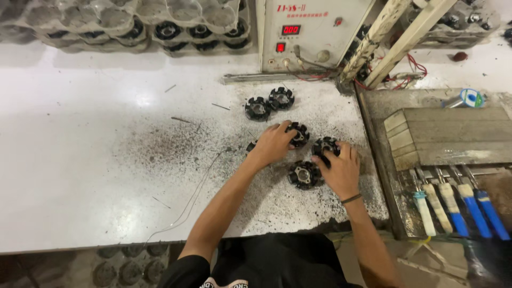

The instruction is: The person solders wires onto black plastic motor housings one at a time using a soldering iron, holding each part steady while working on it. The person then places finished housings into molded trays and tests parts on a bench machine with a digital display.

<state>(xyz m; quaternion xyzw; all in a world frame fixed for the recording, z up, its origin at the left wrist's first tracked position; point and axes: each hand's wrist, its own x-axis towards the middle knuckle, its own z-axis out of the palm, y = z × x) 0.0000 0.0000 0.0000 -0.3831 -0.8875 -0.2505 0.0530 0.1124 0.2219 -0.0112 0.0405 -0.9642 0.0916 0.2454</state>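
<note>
Black, toothed round parts with pale metal hubs lie in a loose cluster on the white table (80, 160), whose top is speckled with dark grit around them. The left hand (273, 143) rests palm down over the middle of the cluster, its fingers (284, 128) spread and touching one round part (300, 135) at its left edge; another dark part (250, 146) peeks out from under the heel of that hand. The right hand (341, 170) lies just beside it, fingers curled lightly over a second round part (324, 146), with the thumb near a third part (304, 175) that sits free between the two hands, slightly closer to the person. Whether either hand truly grips its part or only presses on it cannot be told. A dark band circles the right wrist.

Two more round parts (269, 103) sit touching each other farther back on the table, apart from the hands. A thin wire (186, 205) trails across the table toward the near edge. Behind the cluster stands a pale control box (309, 32) with a small red display, red leads hanging at its right. Clear moulded trays (133, 21) holding similar black parts are stacked along the back left. To the right, a row of tools with blue and cream handles (458, 205) lies beside a worn wooden block (448, 136).
</note>
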